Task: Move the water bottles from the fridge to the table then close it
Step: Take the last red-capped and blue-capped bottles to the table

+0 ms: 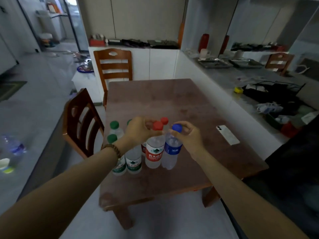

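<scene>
Several water bottles stand grouped at the near left of the brown table (172, 100). My left hand (138, 131) grips the neck of a red-capped bottle (154, 152) with a red label. My right hand (187, 133) pinches the neck of a blue-capped bottle (172, 150) with a blue label, just right of it. Both bottles stand upright, bases on or just above the tabletop. Green-capped bottles (133, 163) with green labels stand to the left, partly hidden by my left forearm. A second red cap (164, 120) shows behind. The fridge is out of view.
A white phone (227, 134) lies on the table's right side. Two wooden chairs (82, 123) stand at the left and far edges. A white counter (259, 80) on the right holds trays, bags and clutter. Another bottle (15, 147) sits on the grey surface at left.
</scene>
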`<state>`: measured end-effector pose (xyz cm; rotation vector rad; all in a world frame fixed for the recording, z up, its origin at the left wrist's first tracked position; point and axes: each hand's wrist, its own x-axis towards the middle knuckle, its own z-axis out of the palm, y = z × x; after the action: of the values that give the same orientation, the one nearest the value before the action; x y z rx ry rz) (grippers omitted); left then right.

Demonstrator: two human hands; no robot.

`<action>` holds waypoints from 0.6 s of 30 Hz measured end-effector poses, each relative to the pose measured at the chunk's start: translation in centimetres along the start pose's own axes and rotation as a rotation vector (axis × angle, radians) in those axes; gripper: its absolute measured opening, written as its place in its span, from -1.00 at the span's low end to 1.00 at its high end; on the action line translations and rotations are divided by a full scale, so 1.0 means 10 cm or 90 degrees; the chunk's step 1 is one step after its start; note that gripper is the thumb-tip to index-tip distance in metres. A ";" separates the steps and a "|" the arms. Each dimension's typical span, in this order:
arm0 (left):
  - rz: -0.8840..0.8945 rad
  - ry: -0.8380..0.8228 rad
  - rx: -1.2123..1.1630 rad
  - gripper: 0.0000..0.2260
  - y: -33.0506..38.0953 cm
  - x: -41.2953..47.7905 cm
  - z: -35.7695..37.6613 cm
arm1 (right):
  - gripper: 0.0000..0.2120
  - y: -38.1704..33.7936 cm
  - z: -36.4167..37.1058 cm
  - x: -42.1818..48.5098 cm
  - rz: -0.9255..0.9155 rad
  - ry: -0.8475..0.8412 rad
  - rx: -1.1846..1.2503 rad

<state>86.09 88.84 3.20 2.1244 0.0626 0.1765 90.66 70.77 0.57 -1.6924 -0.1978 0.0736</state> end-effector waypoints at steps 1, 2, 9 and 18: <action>-0.014 0.009 0.003 -0.66 -0.03 0.02 0.02 | -0.69 0.05 0.01 0.05 0.001 -0.012 0.001; -0.024 0.013 0.004 -0.64 -0.05 0.03 0.03 | -0.69 0.10 0.02 0.08 0.004 -0.020 0.004; -0.042 0.019 0.057 -0.71 -0.19 0.11 0.11 | -0.69 0.33 0.08 0.28 0.015 -0.068 0.005; -0.059 -0.015 0.111 -0.71 -0.34 0.15 0.19 | -0.71 0.48 0.13 0.35 0.003 -0.082 0.003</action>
<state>87.95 89.24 -0.53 2.2918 0.1667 0.0935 94.29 72.10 -4.15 -1.6848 -0.2889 0.1872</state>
